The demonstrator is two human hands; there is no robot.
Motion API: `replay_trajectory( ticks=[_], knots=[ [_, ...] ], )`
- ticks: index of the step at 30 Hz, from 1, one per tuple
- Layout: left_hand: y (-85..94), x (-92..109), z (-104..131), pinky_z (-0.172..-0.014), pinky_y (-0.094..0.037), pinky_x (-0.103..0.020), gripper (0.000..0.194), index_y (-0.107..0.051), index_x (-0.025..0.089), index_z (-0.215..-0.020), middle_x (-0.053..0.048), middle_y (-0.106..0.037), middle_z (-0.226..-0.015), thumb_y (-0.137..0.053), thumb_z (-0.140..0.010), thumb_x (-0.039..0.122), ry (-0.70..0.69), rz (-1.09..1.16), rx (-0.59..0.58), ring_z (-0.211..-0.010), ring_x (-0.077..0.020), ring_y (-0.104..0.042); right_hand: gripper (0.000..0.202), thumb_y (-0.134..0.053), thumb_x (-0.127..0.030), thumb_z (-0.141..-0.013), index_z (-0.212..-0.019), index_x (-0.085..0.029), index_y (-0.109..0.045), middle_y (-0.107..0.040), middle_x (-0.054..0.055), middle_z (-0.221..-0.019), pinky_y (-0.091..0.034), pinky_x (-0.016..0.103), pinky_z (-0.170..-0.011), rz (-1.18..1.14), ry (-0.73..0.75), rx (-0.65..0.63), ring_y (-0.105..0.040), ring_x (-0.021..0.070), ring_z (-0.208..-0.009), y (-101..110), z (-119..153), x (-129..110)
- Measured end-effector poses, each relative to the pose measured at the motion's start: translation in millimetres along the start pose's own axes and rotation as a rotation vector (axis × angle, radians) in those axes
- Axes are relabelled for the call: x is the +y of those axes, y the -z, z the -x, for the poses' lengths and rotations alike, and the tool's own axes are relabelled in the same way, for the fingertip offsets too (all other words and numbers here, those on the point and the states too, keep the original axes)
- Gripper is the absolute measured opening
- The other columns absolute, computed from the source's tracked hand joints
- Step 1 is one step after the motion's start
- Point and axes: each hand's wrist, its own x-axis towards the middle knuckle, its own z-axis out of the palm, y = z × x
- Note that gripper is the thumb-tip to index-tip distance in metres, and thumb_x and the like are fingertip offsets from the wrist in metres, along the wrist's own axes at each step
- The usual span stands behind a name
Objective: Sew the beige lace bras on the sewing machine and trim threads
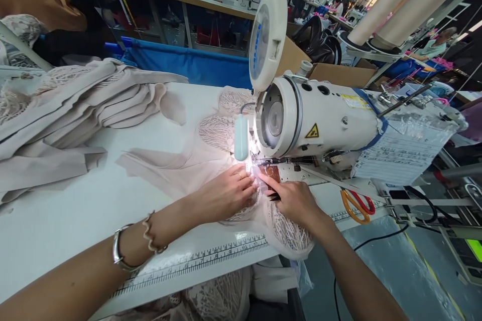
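Pale pink lace fabric (217, 131) lies under the needle area of a white sewing machine (324, 115), its sheer panel spread to the left. My left hand (229, 191) rests on the fabric just in front of the lit needle, fingers bent and pressed together on the cloth. Close beside it, my right hand (295, 200) stretches its index finger onto the fabric edge. Its other fingers are curled round a small black pointed tool (274, 196), mostly hidden in the palm. A lace cup (288, 230) hangs toward the table's front edge below my right hand.
Stacked pale fabric pieces (124, 95) lie on the left of the white table (68, 241). Orange-handled scissors (354, 206) and a red handle (367, 202) sit right of the machine. A printed ruler (203, 259) runs along the front edge. Thread cones (376, 17) stand at upper right.
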Motion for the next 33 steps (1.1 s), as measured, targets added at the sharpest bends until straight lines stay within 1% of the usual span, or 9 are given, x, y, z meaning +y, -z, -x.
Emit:
replay_trajectory(
  ticks=[5,8,12,15,19,23,25,28,33],
  knots=[
    [1.4,-2.2,-0.2,-0.097,-0.041,-0.046,0.030,-0.071,0.016,-0.096,-0.011,-0.070,-0.104,-0.045,-0.105,0.028,-0.012,-0.075,-0.054,-0.105,-0.0274,-0.061,0.075,-0.053,-0.011,-0.079,-0.150,-0.034,-0.048,-0.081,0.002,-0.090,-0.034,0.029,-0.062,0.037,-0.009,-0.042,-0.070,0.0212,-0.077,7.7,-15.3,-4.8],
    [0.5,-3.7,1.3,-0.098,-0.038,-0.046,0.038,-0.070,0.014,-0.091,-0.011,-0.070,-0.104,-0.040,-0.107,0.031,0.000,-0.101,-0.082,-0.104,-0.0274,-0.061,0.077,-0.054,-0.011,-0.078,-0.152,-0.033,-0.047,-0.081,0.003,-0.092,-0.035,0.029,-0.063,0.050,-0.007,-0.049,-0.070,0.0225,-0.081,10.3,-21.7,-4.7],
    [-0.1,-5.4,3.9,-0.099,-0.036,-0.046,0.044,-0.066,0.010,-0.109,-0.014,-0.072,-0.108,-0.035,-0.109,0.041,0.037,-0.123,-0.083,-0.108,-0.0291,-0.062,0.074,-0.053,-0.011,-0.078,-0.148,-0.031,-0.052,-0.081,0.004,-0.093,-0.034,0.030,-0.061,0.041,0.003,-0.018,-0.070,0.0235,-0.082,8.1,-26.2,-1.3],
    [1.3,-6.1,4.8,-0.101,-0.034,-0.049,0.041,-0.062,0.011,-0.120,-0.016,-0.071,-0.113,-0.037,-0.108,0.041,0.041,-0.147,-0.103,-0.115,-0.0318,-0.060,0.069,-0.051,-0.009,-0.078,-0.142,-0.031,-0.059,-0.081,0.003,-0.096,-0.036,0.030,-0.062,0.020,0.037,0.034,-0.071,0.0230,-0.087,3.0,-27.0,2.7],
    [3.5,-7.2,4.5,-0.101,-0.034,-0.051,0.045,-0.064,0.010,-0.120,-0.018,-0.067,-0.124,-0.039,-0.107,0.045,0.066,-0.158,-0.110,-0.123,-0.0362,-0.056,0.066,-0.051,-0.007,-0.076,-0.134,-0.032,-0.066,-0.081,0.001,-0.098,-0.035,0.029,-0.060,0.018,0.055,0.076,-0.070,0.0228,-0.089,0.0,-26.6,6.3],
    [2.9,-8.9,4.6,-0.105,-0.033,-0.054,0.051,-0.065,0.010,-0.118,-0.017,-0.067,-0.124,-0.033,-0.108,0.048,0.071,-0.116,-0.120,-0.126,-0.0354,-0.054,0.069,-0.051,-0.006,-0.077,-0.140,-0.032,-0.062,-0.080,0.001,-0.095,-0.034,0.028,-0.057,-0.004,0.061,0.070,-0.069,0.0210,-0.082,3.5,-27.3,7.9],
    [1.7,-9.7,5.2,-0.105,-0.032,-0.055,0.055,-0.064,0.010,-0.120,-0.018,-0.068,-0.123,-0.028,-0.108,0.050,0.075,-0.105,-0.117,-0.125,-0.0348,-0.056,0.066,-0.051,-0.006,-0.079,-0.139,-0.031,-0.062,-0.080,0.001,-0.095,-0.038,0.026,-0.059,-0.036,0.083,0.079,-0.069,0.0203,-0.083,3.5,-28.4,9.5],
    [0.1,-10.8,6.2,-0.106,-0.032,-0.057,0.057,-0.060,0.010,-0.127,-0.019,-0.068,-0.124,-0.025,-0.108,0.051,0.089,-0.084,-0.092,-0.126,-0.0351,-0.056,0.061,-0.050,-0.003,-0.080,-0.133,-0.030,-0.067,-0.080,0.001,-0.101,-0.046,0.026,-0.071,-0.093,0.138,0.106,-0.069,0.0192,-0.091,-1.8,-31.2,14.0],
    [-1.3,-11.9,6.5,-0.108,-0.029,-0.060,0.053,-0.061,0.012,-0.126,-0.020,-0.065,-0.129,-0.027,-0.108,0.048,0.104,-0.107,-0.074,-0.127,-0.0363,-0.055,0.058,-0.048,-0.005,-0.084,-0.133,-0.030,-0.067,-0.079,0.001,-0.101,-0.049,0.027,-0.083,-0.137,0.200,0.144,-0.068,0.0190,-0.096,-12.7,-38.9,22.2]
  ],
)
